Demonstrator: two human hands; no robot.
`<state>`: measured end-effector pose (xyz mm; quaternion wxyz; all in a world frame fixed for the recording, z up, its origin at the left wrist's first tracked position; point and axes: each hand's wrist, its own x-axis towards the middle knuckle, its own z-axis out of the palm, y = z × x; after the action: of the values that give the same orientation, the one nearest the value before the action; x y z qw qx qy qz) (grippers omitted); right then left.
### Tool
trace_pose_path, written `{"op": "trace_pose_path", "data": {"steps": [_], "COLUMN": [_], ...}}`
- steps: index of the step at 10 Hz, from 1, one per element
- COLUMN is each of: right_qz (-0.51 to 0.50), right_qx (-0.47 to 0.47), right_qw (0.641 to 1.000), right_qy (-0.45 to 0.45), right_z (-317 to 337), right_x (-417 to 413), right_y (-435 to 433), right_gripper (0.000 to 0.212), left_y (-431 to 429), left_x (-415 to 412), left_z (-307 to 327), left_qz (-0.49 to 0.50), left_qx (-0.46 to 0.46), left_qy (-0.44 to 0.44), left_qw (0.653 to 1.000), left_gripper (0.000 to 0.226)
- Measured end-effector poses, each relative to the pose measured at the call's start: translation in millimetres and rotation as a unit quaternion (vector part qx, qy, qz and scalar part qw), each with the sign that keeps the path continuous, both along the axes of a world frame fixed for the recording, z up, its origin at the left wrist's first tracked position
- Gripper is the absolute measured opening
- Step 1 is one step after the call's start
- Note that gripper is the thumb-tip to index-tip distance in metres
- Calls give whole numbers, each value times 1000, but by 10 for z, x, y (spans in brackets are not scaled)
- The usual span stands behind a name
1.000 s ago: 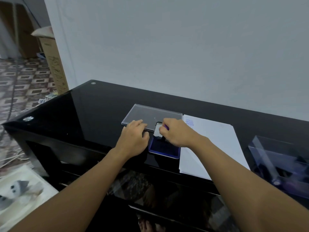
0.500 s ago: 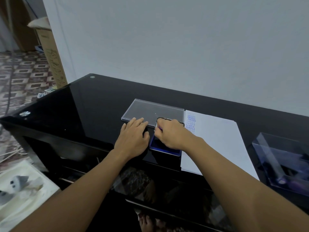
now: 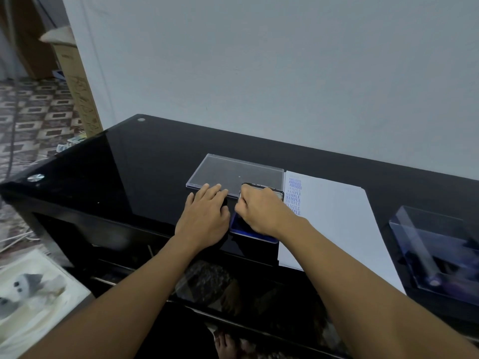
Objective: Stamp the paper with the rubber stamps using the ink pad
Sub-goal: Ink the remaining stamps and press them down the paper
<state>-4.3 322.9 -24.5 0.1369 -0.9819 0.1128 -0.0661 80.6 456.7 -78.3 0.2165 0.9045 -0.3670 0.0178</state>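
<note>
A blue ink pad lies on the black glass table, just left of a white paper. The paper carries a column of blue AMENDED and SAMPLE prints along its left edge. My right hand is closed around a rubber stamp and holds it down on the ink pad; my fingers hide most of the stamp. My left hand rests flat on the table against the pad's left side, fingers spread, touching the clear plastic lid behind it.
A clear plastic box holding more stamps stands at the right edge of the table. The wall runs close behind the table. A cardboard box stands on the tiled floor at the left.
My right hand with the stamp has pressed lower onto the ink pad. My left hand has stayed beside the pad. More of the printed column on the paper now shows.
</note>
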Motion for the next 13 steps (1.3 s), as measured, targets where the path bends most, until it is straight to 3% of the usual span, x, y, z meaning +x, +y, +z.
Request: {"op": "trace_pose_path", "data": {"steps": [4, 7, 10, 13], "right_qz": [6, 0, -4, 6], "right_qx": [-30, 7, -3, -9], "right_qw": [998, 1000, 998, 1000], "right_qy": [-53, 5, -57, 6], "right_z": [-102, 44, -112, 24], "right_x": [-97, -7, -102, -16], "right_y": [78, 26, 81, 32], "right_gripper": [16, 20, 16, 22], "left_y": [1, 1, 0, 4], "left_x": [-16, -25, -37, -33], "left_z": [13, 23, 27, 21], "left_qz": [-2, -1, 2, 2], "left_qx": [6, 8, 9, 11], "left_qy": [3, 1, 0, 0], "left_qw": [1000, 1000, 1000, 1000], "left_gripper": [53, 52, 53, 53]}}
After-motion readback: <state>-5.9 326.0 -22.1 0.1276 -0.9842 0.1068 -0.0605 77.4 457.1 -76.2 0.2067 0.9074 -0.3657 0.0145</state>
